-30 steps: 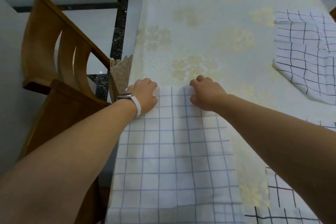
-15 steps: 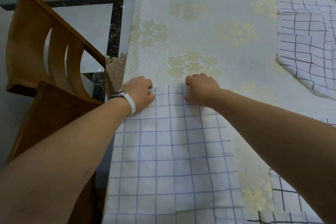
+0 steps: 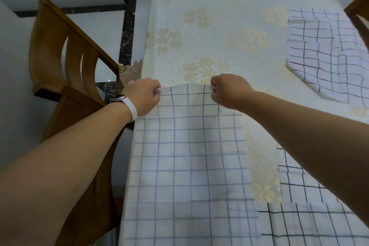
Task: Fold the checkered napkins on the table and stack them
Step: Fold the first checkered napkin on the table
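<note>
The left hand pinches the far left corner of a white cloth napkin with a thin blue-grey grid, fingers curled over the hem; the right hand pinches the far right corner the same way, knuckles up; between the two hands the far hem arches slightly off the tabletop, while the rest of the cloth lies flat. This napkin is a long rectangle along the left edge of the tabletop, reaching from the hands back to the near edge, with soft creases near its lifted end. A white watch strap circles the left wrist. A cream tablecloth with pale yellow flowers covers the tabletop; a rumpled white napkin with a bold black grid lies at the right edge, well apart; another black-gridded napkin lies at the near right corner, just beside the blue-grey one, partly hidden by the right forearm. A brown wooden chair stands off the left edge.
</note>
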`<state>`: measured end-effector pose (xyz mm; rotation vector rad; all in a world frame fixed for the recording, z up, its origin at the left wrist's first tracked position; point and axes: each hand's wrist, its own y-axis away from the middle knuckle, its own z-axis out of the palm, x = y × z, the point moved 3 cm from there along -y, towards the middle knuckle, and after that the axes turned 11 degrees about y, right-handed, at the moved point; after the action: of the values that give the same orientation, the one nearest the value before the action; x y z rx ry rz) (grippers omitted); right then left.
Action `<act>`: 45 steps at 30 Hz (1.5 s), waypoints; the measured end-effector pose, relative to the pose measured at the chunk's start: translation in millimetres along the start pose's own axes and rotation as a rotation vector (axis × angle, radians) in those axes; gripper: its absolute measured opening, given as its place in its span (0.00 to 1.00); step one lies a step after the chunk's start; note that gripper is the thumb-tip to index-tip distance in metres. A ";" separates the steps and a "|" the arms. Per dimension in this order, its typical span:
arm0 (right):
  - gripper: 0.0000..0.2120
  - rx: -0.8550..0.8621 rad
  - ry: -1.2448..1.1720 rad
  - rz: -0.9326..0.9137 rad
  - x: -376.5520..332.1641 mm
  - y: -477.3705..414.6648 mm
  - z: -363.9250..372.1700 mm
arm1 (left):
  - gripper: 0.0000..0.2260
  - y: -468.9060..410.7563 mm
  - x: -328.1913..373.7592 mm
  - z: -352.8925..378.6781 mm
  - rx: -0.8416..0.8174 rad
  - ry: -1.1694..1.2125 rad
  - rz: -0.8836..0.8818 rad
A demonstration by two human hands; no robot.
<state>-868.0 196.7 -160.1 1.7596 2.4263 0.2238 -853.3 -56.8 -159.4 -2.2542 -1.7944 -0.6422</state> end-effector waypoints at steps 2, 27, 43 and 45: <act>0.06 0.024 -0.013 0.006 -1.4 15.3 -11.1 | 0.07 14.0 10.8 -12.2 0.042 0.012 0.015; 0.06 0.163 0.147 -0.096 -67.7 265.7 -46.4 | 0.06 264.4 92.7 -23.4 0.092 0.004 0.177; 0.06 0.035 0.190 -0.220 -95.8 334.6 55.4 | 0.06 332.0 66.1 68.5 -0.056 -0.052 0.097; 0.08 0.018 0.210 -0.250 -99.0 337.5 67.9 | 0.05 333.8 60.3 77.2 -0.065 -0.071 0.087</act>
<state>-510.0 208.7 -157.3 1.4851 2.7725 0.3763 -505.4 -55.8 -161.8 -2.4119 -1.7192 -0.6199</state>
